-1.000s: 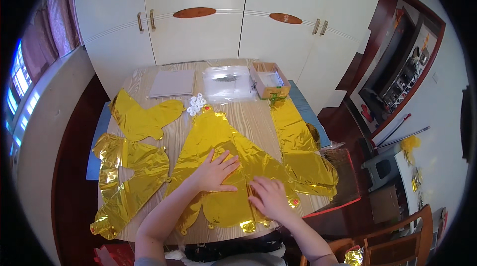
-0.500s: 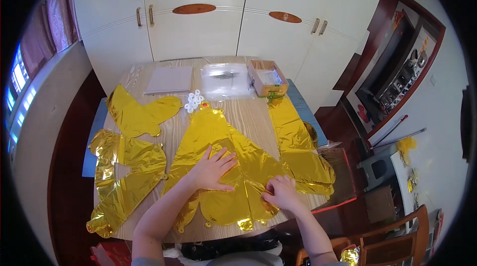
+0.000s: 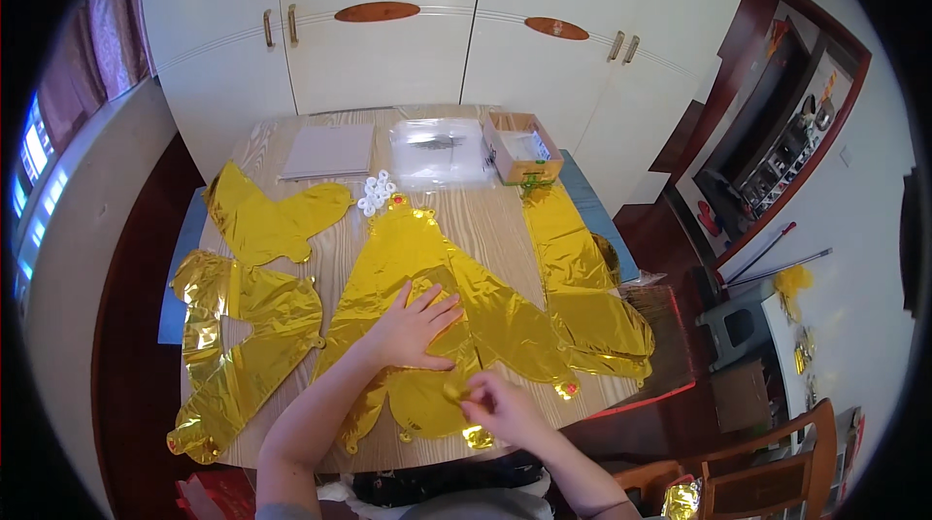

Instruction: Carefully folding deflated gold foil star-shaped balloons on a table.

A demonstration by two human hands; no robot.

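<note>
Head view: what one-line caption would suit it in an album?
Left hand flat on a gold foil balloon on a wooden table; right hand pinches its near edge.

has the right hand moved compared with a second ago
Yes. The right hand has shifted toward the near table edge and now pinches the foil balloon at its lower edge; the left hand lies flat.

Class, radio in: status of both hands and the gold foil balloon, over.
Left hand flat on gold foil balloon, fingers spread. Right hand pinching its near edge. More foil balloons alongside, none overlapping the hands.
</note>
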